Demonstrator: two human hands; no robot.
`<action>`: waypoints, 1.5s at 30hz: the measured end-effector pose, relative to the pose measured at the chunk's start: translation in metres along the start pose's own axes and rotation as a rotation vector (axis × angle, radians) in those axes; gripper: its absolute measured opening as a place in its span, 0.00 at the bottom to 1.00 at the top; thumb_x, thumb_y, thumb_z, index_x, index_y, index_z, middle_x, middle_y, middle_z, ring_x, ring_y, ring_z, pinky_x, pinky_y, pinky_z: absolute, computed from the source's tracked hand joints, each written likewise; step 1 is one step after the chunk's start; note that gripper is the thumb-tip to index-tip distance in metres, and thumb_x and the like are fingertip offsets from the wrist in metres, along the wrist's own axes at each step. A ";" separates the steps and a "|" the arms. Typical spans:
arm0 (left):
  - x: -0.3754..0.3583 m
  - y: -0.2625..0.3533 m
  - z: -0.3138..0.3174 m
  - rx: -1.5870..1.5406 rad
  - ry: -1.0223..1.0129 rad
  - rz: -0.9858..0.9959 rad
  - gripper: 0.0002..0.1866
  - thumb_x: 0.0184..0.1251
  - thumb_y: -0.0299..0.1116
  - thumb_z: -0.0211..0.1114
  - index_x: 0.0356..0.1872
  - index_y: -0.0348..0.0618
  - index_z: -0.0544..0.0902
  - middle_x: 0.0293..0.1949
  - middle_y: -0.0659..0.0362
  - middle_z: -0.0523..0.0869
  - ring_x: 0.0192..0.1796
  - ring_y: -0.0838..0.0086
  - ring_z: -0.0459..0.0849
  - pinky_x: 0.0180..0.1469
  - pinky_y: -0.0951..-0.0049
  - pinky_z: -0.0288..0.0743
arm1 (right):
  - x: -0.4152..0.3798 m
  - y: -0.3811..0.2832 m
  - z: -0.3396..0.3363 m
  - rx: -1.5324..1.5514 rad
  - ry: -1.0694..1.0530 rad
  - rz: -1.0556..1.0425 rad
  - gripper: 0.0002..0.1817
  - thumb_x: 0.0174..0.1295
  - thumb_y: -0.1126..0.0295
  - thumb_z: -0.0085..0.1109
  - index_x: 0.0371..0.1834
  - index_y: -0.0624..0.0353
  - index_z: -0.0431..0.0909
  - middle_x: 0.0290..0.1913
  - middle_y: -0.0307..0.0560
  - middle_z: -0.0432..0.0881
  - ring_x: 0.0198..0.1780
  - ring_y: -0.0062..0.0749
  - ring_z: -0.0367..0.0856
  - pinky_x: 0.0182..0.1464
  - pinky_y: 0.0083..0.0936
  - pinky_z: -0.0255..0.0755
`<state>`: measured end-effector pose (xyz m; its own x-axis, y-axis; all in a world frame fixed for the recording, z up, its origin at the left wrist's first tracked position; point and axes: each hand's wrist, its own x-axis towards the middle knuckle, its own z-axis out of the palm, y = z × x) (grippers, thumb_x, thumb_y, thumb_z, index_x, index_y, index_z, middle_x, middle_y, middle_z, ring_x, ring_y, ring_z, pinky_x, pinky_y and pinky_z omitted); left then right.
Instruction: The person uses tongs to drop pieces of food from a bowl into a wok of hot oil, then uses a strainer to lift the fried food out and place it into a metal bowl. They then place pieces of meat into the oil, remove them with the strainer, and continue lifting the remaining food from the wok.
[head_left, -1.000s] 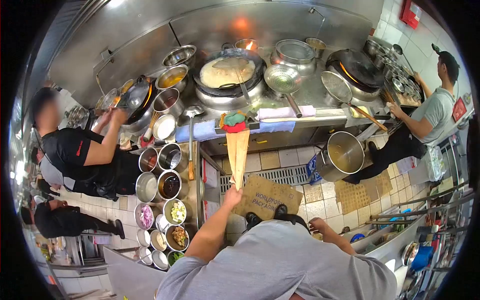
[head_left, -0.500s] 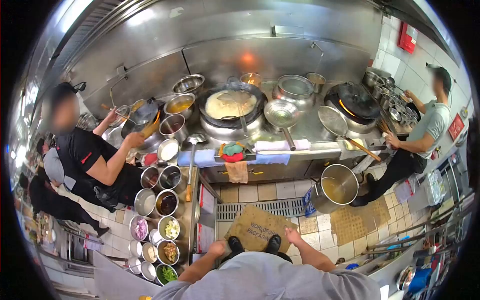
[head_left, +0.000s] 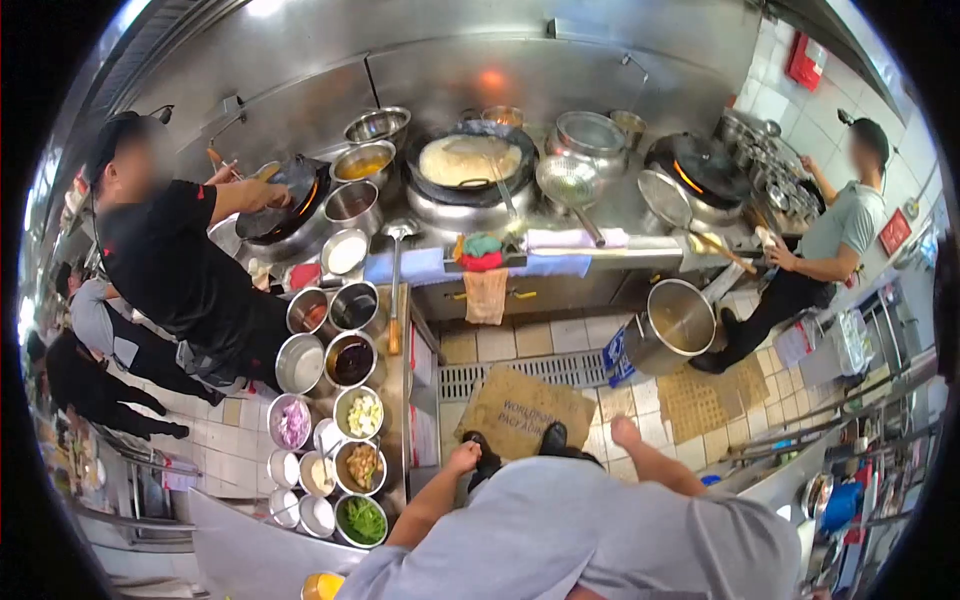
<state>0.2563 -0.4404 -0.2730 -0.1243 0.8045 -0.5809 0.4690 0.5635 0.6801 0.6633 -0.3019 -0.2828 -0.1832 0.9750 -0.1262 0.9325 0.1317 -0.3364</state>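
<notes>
My left hand (head_left: 463, 457) hangs low in front of my grey shirt with its fingers curled and nothing in it. It is beside the steel trolley (head_left: 418, 345) of ingredient bowls. My right hand (head_left: 624, 432) is also closed and holds nothing, above the tiled floor. Between them my shoes (head_left: 553, 437) stand on a cardboard mat (head_left: 525, 405). A tan cloth (head_left: 486, 296) hangs from the counter edge ahead, out of reach of both hands. Behind it a wok (head_left: 470, 160) holds a pale flat batter.
A person in black (head_left: 180, 270) works a wok (head_left: 285, 195) at the left. A person in a grey shirt (head_left: 835, 235) stands at the right counter. A large steel pot (head_left: 680, 320) sits on the floor, and a drain grate (head_left: 530, 368) runs along the stove base.
My left hand let go of the tan cloth, which now hangs from the counter. Both hands dropped back close to my body. The person in black turned toward the left wok.
</notes>
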 end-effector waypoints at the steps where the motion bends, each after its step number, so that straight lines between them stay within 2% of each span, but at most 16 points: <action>1: -0.006 -0.013 0.003 0.024 0.032 0.064 0.19 0.61 0.44 0.46 0.25 0.40 0.78 0.26 0.52 0.81 0.33 0.62 0.79 0.37 0.66 0.72 | 0.009 0.010 0.007 0.065 0.049 -0.102 0.11 0.53 0.69 0.45 0.18 0.63 0.73 0.27 0.60 0.76 0.27 0.47 0.77 0.31 0.37 0.72; 6: -0.004 -0.061 -0.006 0.419 -0.133 0.011 0.22 0.61 0.47 0.43 0.33 0.41 0.81 0.35 0.47 0.81 0.41 0.58 0.80 0.43 0.62 0.72 | 0.019 -0.037 -0.040 0.554 -0.371 0.477 0.11 0.51 0.68 0.49 0.24 0.66 0.76 0.26 0.55 0.77 0.24 0.40 0.77 0.25 0.31 0.74; 8: -0.010 -0.065 -0.007 0.243 0.314 -0.284 0.29 0.63 0.52 0.37 0.34 0.39 0.81 0.38 0.44 0.80 0.45 0.57 0.78 0.46 0.61 0.72 | 0.031 -0.037 -0.026 0.187 -0.627 0.014 0.12 0.52 0.68 0.48 0.26 0.65 0.77 0.22 0.52 0.76 0.21 0.37 0.77 0.18 0.29 0.71; 18: -0.019 -0.112 -0.013 -0.066 0.291 -0.434 0.34 0.64 0.56 0.35 0.26 0.35 0.81 0.20 0.50 0.81 0.27 0.63 0.82 0.35 0.64 0.72 | 0.056 -0.091 -0.037 0.255 -0.649 0.055 0.09 0.44 0.68 0.51 0.23 0.61 0.78 0.21 0.55 0.78 0.20 0.39 0.78 0.22 0.32 0.72; 20: -0.070 -0.048 -0.025 0.099 0.108 -0.527 0.27 0.63 0.51 0.42 0.31 0.38 0.81 0.27 0.50 0.83 0.32 0.62 0.82 0.38 0.63 0.73 | 0.062 -0.070 -0.015 -0.030 -0.639 -0.493 0.09 0.45 0.68 0.50 0.23 0.60 0.79 0.23 0.56 0.79 0.24 0.43 0.79 0.26 0.35 0.73; 21: -0.079 -0.041 -0.023 0.501 -0.051 -0.332 0.23 0.61 0.49 0.45 0.34 0.40 0.81 0.33 0.50 0.82 0.36 0.61 0.82 0.39 0.62 0.73 | 0.050 -0.058 0.004 -0.107 -0.629 -0.659 0.09 0.46 0.68 0.50 0.23 0.60 0.79 0.24 0.57 0.79 0.25 0.45 0.79 0.28 0.36 0.73; 23: -0.075 -0.034 -0.023 1.019 -0.282 -0.005 0.19 0.59 0.45 0.49 0.37 0.42 0.81 0.39 0.50 0.82 0.40 0.60 0.81 0.41 0.60 0.73 | 0.037 -0.058 0.026 0.069 -0.530 -0.102 0.11 0.49 0.66 0.47 0.26 0.60 0.78 0.27 0.57 0.79 0.30 0.49 0.79 0.34 0.39 0.72; 27: -0.079 -0.036 -0.005 0.984 -0.348 -0.125 0.16 0.57 0.41 0.50 0.38 0.44 0.81 0.41 0.52 0.81 0.42 0.62 0.81 0.42 0.58 0.73 | -0.015 -0.056 0.029 -0.020 -0.558 -0.365 0.12 0.51 0.67 0.46 0.25 0.62 0.78 0.28 0.58 0.79 0.30 0.51 0.78 0.36 0.40 0.71; 30: -0.045 -0.005 0.002 1.073 -0.328 -0.117 0.14 0.56 0.37 0.50 0.38 0.45 0.81 0.42 0.53 0.81 0.44 0.63 0.80 0.43 0.57 0.73 | -0.042 -0.027 0.040 0.128 -0.350 -0.039 0.10 0.49 0.69 0.48 0.24 0.63 0.77 0.27 0.60 0.78 0.28 0.49 0.78 0.35 0.39 0.72; 35: 0.016 0.155 -0.045 0.832 0.160 0.252 0.16 0.56 0.41 0.49 0.35 0.43 0.81 0.40 0.48 0.81 0.43 0.57 0.80 0.44 0.60 0.73 | -0.030 0.086 0.047 -0.363 -0.770 -0.639 0.08 0.49 0.69 0.53 0.25 0.60 0.79 0.29 0.48 0.81 0.22 0.36 0.79 0.25 0.33 0.72; 37: 0.052 0.197 -0.064 0.809 0.247 0.322 0.18 0.58 0.43 0.48 0.32 0.42 0.82 0.38 0.47 0.81 0.43 0.57 0.79 0.44 0.62 0.73 | -0.038 0.068 -0.021 0.159 -0.848 0.436 0.09 0.42 0.67 0.58 0.26 0.60 0.79 0.29 0.46 0.80 0.33 0.38 0.80 0.36 0.32 0.74; 38: 0.038 0.227 -0.071 0.668 0.271 0.215 0.20 0.59 0.45 0.46 0.28 0.41 0.82 0.36 0.47 0.81 0.42 0.58 0.80 0.44 0.61 0.73 | -0.053 0.072 -0.019 0.133 -0.885 0.438 0.09 0.42 0.67 0.58 0.26 0.60 0.79 0.29 0.46 0.80 0.33 0.38 0.80 0.36 0.32 0.74; 40: 0.033 0.240 -0.071 0.696 0.154 0.165 0.20 0.60 0.45 0.45 0.32 0.42 0.82 0.37 0.48 0.81 0.43 0.58 0.79 0.45 0.61 0.73 | -0.041 0.079 -0.022 0.110 -0.645 0.262 0.11 0.42 0.67 0.59 0.28 0.61 0.77 0.27 0.47 0.79 0.31 0.37 0.79 0.35 0.32 0.74; 41: 0.029 0.237 -0.067 0.691 0.167 0.157 0.20 0.60 0.45 0.45 0.32 0.42 0.82 0.37 0.48 0.81 0.43 0.58 0.79 0.45 0.61 0.73 | -0.044 0.107 0.010 -0.369 -0.310 -0.535 0.11 0.47 0.66 0.57 0.29 0.62 0.74 0.24 0.45 0.77 0.21 0.35 0.77 0.23 0.32 0.72; 42: 0.021 0.228 -0.057 0.813 0.046 0.223 0.20 0.60 0.45 0.45 0.33 0.42 0.82 0.37 0.48 0.81 0.43 0.58 0.79 0.45 0.61 0.73 | -0.047 0.102 0.017 -0.369 -0.308 -0.549 0.11 0.47 0.66 0.57 0.29 0.62 0.74 0.24 0.45 0.77 0.21 0.35 0.77 0.23 0.32 0.72; 45: 0.010 0.185 -0.031 0.953 -0.157 0.220 0.19 0.60 0.45 0.45 0.35 0.43 0.81 0.38 0.49 0.81 0.43 0.56 0.79 0.47 0.60 0.72 | -0.068 0.036 0.000 0.650 -0.703 0.598 0.14 0.52 0.62 0.54 0.33 0.64 0.72 0.21 0.51 0.76 0.17 0.38 0.75 0.19 0.30 0.70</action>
<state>0.3154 -0.3223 -0.1390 0.1347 0.8001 -0.5845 0.9837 -0.0373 0.1757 0.7091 -0.3630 -0.2860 -0.0875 0.5061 -0.8580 0.6278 -0.6407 -0.4420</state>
